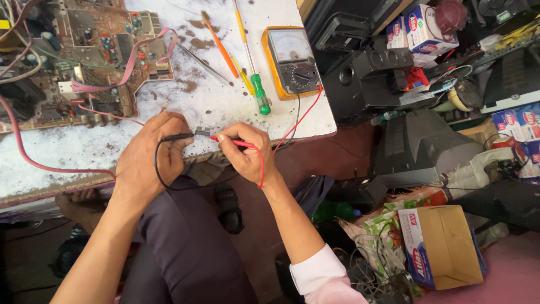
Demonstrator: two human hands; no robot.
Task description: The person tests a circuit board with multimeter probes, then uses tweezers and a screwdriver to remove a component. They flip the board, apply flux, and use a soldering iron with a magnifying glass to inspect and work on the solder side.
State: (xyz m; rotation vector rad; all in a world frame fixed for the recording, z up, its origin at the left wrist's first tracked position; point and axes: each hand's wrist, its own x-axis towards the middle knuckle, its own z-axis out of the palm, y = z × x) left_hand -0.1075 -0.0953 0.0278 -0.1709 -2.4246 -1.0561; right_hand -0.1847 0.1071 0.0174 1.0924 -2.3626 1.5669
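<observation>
My left hand (pixel 149 155) grips a black test probe (pixel 175 137) near the front edge of the white workbench (pixel 225 107). My right hand (pixel 247 152) pinches a red test probe (pixel 233 142). Both probe tips meet on a small dark component (pixel 202 132) held between the hands. Red and black leads run up to a yellow analog multimeter (pixel 291 62) lying on the bench to the upper right.
A brown circuit board (pixel 95 53) with pink ribbon cables lies at the upper left. A green-handled screwdriver (pixel 256 84), an orange tool (pixel 220 48) and tweezers (pixel 202 65) lie on the bench. Black electronics casings, boxes and a cardboard carton (pixel 444 245) crowd the right side.
</observation>
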